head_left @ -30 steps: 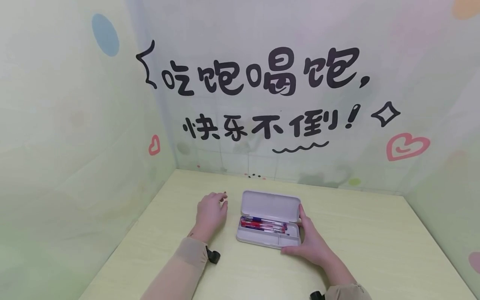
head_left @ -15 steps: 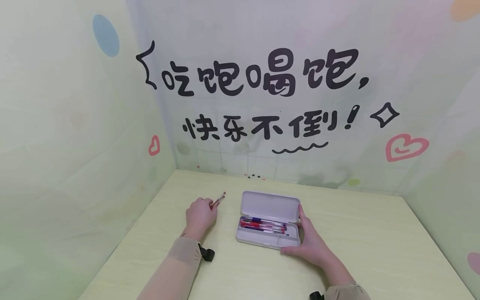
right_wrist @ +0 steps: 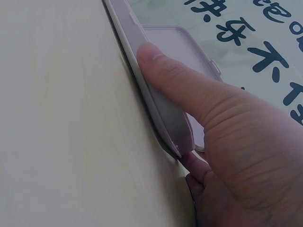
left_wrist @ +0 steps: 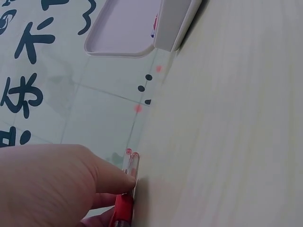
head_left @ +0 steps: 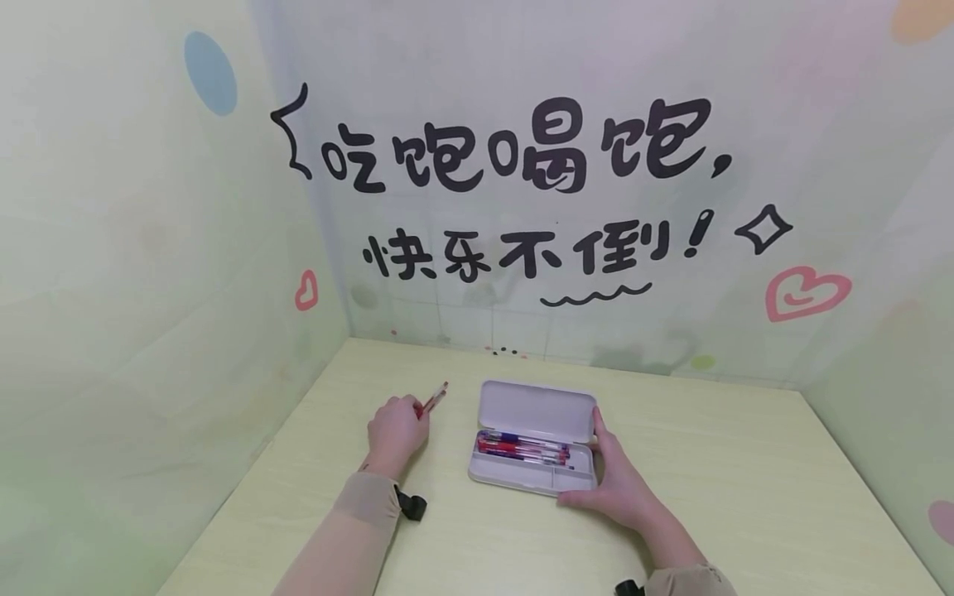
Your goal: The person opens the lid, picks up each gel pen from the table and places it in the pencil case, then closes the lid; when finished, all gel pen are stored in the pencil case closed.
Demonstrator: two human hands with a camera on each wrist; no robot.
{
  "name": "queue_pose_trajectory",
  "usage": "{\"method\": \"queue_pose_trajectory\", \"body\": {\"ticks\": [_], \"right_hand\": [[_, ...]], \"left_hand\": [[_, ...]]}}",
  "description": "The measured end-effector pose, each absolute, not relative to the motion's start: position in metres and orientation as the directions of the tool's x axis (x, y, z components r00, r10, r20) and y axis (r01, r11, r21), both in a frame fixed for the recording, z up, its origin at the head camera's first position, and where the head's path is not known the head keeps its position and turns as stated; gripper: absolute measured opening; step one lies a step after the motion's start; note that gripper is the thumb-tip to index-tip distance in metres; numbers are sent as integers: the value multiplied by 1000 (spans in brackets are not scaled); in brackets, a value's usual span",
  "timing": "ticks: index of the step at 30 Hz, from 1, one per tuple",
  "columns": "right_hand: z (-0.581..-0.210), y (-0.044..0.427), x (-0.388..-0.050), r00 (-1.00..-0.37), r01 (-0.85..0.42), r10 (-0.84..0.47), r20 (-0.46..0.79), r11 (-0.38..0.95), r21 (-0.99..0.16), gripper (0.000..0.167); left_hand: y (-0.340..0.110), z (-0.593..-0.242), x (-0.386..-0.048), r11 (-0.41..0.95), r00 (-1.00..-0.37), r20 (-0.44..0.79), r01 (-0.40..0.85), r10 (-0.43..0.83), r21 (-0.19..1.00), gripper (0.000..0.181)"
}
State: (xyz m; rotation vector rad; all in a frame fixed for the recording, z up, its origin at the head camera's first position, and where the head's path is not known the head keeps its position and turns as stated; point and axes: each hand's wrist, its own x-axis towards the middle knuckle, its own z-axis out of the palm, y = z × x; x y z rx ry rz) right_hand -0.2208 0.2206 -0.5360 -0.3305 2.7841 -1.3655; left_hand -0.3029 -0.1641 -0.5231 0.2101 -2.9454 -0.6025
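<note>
My left hand (head_left: 398,429) pinches what look like two red pens (head_left: 435,399) between thumb and fingers, left of the pencil case. Up close in the left wrist view, their clear ends (left_wrist: 134,163) stick out past the thumb, and a red grip section shows below it. A pale lilac pencil case (head_left: 538,410) lies with its lid raised. Several blue and red pens (head_left: 522,447) fill its rear compartment. The case's right end is gripped by my right hand (head_left: 622,484), thumb over the front edge; some of its fingers are hidden behind the case.
The light wood-grain table (head_left: 477,546) carries the case and both hands. A printed backdrop wall (head_left: 477,323) with black lettering rises along the table's back edge, and another wall (head_left: 224,331) borders its left side.
My left hand has moved left, away from the case, then barely shifted in the last half second. More of the red pens shows. The right hand and pencil case stay put.
</note>
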Motion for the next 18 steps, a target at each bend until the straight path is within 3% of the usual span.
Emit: {"method": "queue_pose_trajectory", "body": {"ticks": [8,18], "right_hand": [[-542,220,-222,-977,-185,-200,78,599,-779,162],[-540,220,-222,-976,-190,-203,83,590,-785,162]], "left_hand": [[-165,-522,-305,871,-978,110,-102,-176,481,13],[-157,-516,-306,865,-971,167,-68,-172,497,13]]}}
